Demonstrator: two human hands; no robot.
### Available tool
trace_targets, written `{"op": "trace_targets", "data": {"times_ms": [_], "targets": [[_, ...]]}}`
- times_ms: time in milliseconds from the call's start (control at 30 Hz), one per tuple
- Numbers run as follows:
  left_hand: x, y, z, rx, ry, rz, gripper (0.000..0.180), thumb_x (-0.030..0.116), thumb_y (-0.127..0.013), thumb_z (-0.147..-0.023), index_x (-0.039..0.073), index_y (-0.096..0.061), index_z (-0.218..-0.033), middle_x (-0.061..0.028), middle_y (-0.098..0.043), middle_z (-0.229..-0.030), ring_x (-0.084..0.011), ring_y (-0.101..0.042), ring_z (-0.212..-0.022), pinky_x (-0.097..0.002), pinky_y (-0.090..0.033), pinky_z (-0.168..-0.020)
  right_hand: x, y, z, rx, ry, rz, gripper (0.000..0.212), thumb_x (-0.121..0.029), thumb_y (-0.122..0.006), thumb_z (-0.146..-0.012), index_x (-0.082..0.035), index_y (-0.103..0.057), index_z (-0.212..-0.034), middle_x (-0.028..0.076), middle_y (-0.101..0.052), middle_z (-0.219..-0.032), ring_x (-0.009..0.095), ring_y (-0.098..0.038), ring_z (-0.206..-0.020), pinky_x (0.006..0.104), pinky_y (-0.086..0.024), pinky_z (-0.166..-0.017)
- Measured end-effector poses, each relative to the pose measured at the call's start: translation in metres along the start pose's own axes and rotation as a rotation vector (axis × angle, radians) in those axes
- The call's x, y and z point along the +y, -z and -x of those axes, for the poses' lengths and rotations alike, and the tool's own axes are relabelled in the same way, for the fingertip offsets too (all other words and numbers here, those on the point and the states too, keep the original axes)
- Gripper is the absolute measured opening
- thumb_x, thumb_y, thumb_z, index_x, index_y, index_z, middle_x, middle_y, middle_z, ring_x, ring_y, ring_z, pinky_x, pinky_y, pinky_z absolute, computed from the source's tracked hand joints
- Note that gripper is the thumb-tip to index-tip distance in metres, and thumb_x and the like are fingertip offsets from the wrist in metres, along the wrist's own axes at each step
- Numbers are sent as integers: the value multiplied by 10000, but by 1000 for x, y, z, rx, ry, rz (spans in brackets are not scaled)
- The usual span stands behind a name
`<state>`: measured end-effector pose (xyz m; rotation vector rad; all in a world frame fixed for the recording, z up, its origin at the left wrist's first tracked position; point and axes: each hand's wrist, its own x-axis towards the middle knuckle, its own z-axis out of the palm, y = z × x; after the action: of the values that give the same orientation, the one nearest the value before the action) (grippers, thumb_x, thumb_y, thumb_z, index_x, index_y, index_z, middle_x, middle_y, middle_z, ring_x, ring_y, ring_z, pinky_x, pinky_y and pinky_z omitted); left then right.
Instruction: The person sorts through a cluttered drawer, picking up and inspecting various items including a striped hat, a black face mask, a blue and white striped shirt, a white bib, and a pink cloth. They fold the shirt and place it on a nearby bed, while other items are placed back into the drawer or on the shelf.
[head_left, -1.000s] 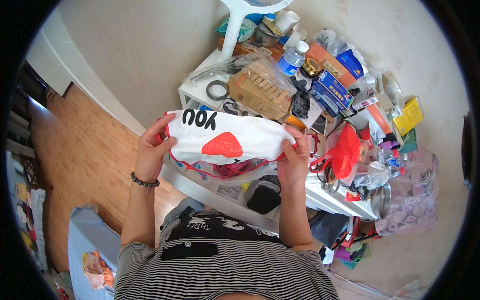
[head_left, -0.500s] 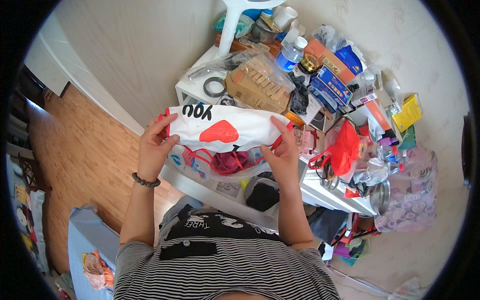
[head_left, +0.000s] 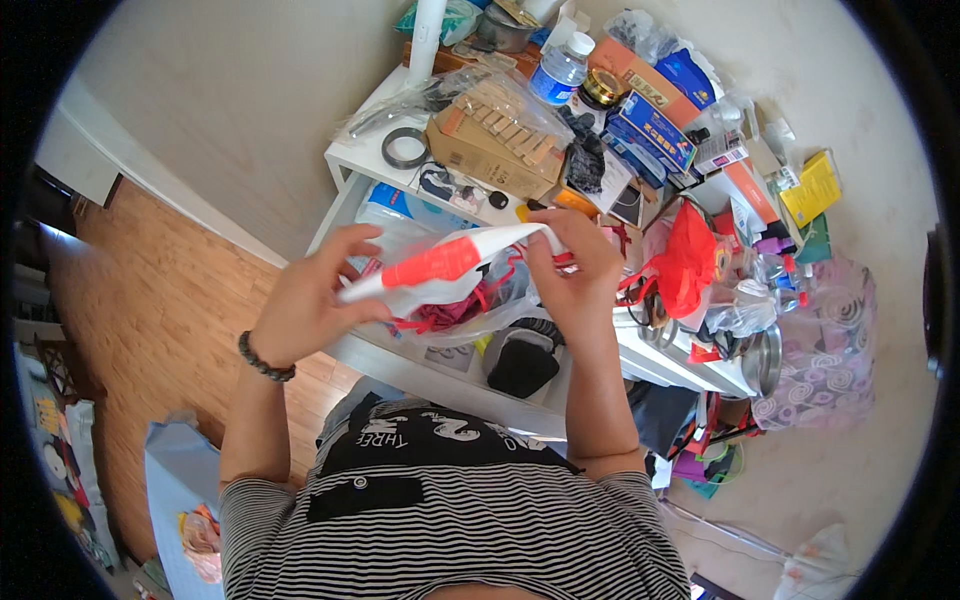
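Observation:
A folded white cloth with a red heart print and red edging (head_left: 432, 268) is held up over the open drawer (head_left: 395, 385), blurred by motion. My right hand (head_left: 575, 265) pinches its right end between thumb and fingers. At the other end, my left hand (head_left: 318, 295) has its fingers spread, thumb apart from them; the cloth's left end lies in that gap against the thumb. Beneath the cloth, a clear plastic bag (head_left: 510, 318) in the drawer holds a dark red bundle (head_left: 445, 312). A black and grey item (head_left: 522, 360) sits beside the bag.
The white desk top (head_left: 375, 150) is crowded: a black tape roll (head_left: 405, 148), a cardboard box (head_left: 495, 145), a water bottle (head_left: 558, 70), and blue boxes (head_left: 655, 135). A red plastic bag (head_left: 688, 265) lies to the right. Wooden floor (head_left: 170, 300) stretches left, beside a light blue surface (head_left: 180, 460).
The cloth has turned from spread flat to tilted and folded over, its left end lower. My left fingers have opened from their pinch. The view has shifted slightly.

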<state>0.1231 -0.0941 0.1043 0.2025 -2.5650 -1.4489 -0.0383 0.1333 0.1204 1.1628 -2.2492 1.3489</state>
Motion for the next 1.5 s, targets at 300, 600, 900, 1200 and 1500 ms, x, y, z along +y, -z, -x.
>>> {"op": "trace_targets", "data": {"times_ms": [300,600,900,1200,1500], "targets": [[-38,-25,-32,235,299,738,241,197,-536,-922,29,-666,-1036,-38,-691,-849,-128,-646,-735,-262,-498,-641,-34,6,16,-400,305,62,246,-87,-725,-726,-55,-620,-947,103,-627,-1082,280,-616,-910,326,-489,-717],[-2,-71,-26,-174,218,1391,340,185,-535,-942,-6,-526,-1223,-56,-620,-1081,-123,-605,-960,-256,-502,-816,6,-39,45,-217,-994,-1360,507,-211,-633,-892,-28,-415,-1311,112,-546,-1246,229,-561,-1123,381,-473,-932],[-1,-58,-33,-208,-47,310,703,81,-680,-791,65,-337,-1404,-121,-461,-1353,-214,-438,-1242,-355,-393,-1000,12,2,25,8,-867,-1274,395,111,-600,-809,-62,-562,-1162,61,-634,-1087,198,-615,-1006,362,-518,-872],[-41,-89,-16,-44,-82,-725,438,83,-645,-734,122,-599,-1168,-188,-348,-1419,-390,-350,-1267,-459,-320,-1033,23,-34,41,-683,61,-99,175,-143,-642,-759,-24,-622,-886,137,-649,-927,309,-641,-817,375,-513,-718],[-54,-100,-16,-56,-116,-465,380,-83,-508,-735,-55,-528,-1113,-195,-461,-1295,-372,-490,-1087,-401,-439,-922,127,-83,81,-859,-153,657,165,-110,-584,-781,-14,-668,-885,176,-659,-897,346,-640,-863,427,-508,-742]]}}
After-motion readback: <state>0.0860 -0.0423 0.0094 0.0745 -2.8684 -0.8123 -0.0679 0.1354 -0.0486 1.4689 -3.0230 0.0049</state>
